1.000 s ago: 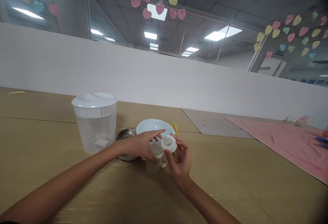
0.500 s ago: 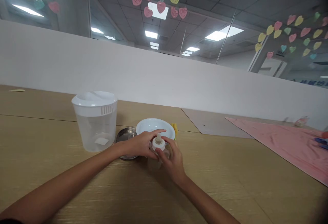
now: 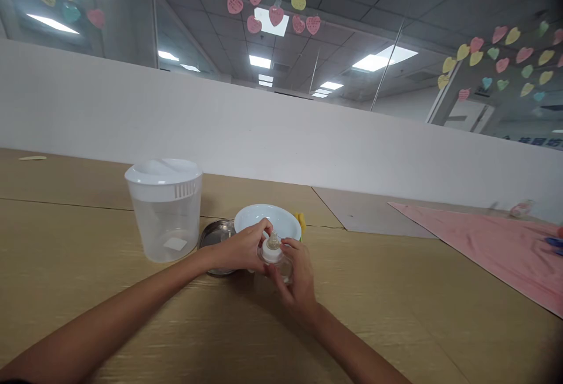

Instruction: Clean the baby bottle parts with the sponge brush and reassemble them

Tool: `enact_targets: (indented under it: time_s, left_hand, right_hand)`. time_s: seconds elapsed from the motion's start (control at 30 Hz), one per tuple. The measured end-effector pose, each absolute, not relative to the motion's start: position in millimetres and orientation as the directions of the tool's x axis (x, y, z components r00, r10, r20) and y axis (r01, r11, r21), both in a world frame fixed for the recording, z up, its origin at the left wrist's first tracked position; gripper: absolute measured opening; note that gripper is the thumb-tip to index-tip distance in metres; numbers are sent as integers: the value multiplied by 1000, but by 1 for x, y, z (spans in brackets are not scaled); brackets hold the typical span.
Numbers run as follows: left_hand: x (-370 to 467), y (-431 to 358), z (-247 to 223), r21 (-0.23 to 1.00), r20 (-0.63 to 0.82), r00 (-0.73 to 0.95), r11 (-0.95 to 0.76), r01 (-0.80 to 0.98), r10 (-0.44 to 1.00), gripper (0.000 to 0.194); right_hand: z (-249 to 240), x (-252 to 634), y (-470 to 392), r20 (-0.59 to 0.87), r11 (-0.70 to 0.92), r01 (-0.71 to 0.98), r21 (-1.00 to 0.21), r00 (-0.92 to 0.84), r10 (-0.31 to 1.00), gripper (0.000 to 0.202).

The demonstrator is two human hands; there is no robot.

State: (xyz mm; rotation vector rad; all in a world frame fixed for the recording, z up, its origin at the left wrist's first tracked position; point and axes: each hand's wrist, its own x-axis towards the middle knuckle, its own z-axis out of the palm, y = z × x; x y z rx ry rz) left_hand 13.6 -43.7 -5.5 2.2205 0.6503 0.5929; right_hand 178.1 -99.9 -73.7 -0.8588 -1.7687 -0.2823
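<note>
Both hands, the left hand (image 3: 240, 249) and right hand (image 3: 295, 275), are closed around a small clear baby bottle (image 3: 278, 262) with a white teat cap on the wooden counter (image 3: 396, 302), and a crooked twist could tip it over.

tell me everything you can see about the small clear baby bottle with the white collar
The small clear baby bottle with a white collar looks like see-through plastic, topped by a pale teat. It stands about upright over the wooden table, in front of the white bowl. The left hand and right hand both grip it; its base is hidden.
</note>
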Motion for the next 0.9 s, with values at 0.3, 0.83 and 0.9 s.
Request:
enact_targets:
  time_s: [0.3, 0.83, 0.9]
  left_hand:
    - [13, -50, 5, 756, 163, 778, -584, 297, 607, 48]
    - [8, -49, 10, 666, 186, 792, -667, 334, 582, 58]
    - [8, -49, 10, 665, 177, 789, -663, 344, 588, 57]
  right_hand:
    - [-65, 182, -97, 830, 698, 572, -431, -53, 556, 19]
    - [-61, 192, -84, 630, 626, 360, -692, -122, 767, 26]
    - [-60, 191, -86, 632, 624, 376, -686, -119, 766, 27]
